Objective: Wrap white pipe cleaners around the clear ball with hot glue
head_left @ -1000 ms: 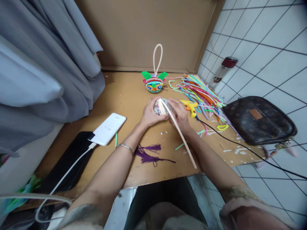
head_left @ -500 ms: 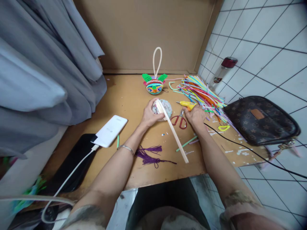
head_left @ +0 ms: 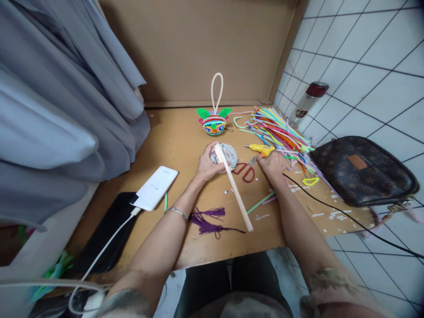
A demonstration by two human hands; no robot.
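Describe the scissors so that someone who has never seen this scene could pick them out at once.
On the brown table, find the right hand on the yellow glue gun. The scissors lie just left of that hand, beside the pale round craft piece. Two dark red handle loops set them apart from the glue gun.

Brown tabletop [head_left: 172,145] | animal-face ornament [head_left: 214,126] | colourful strips [head_left: 281,131] | red-handled scissors [head_left: 248,176] | purple tassels [head_left: 206,224] | patterned bag [head_left: 371,181] | black slab [head_left: 111,232]

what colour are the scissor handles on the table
The scissor handles are dark red, seen best in the head view.
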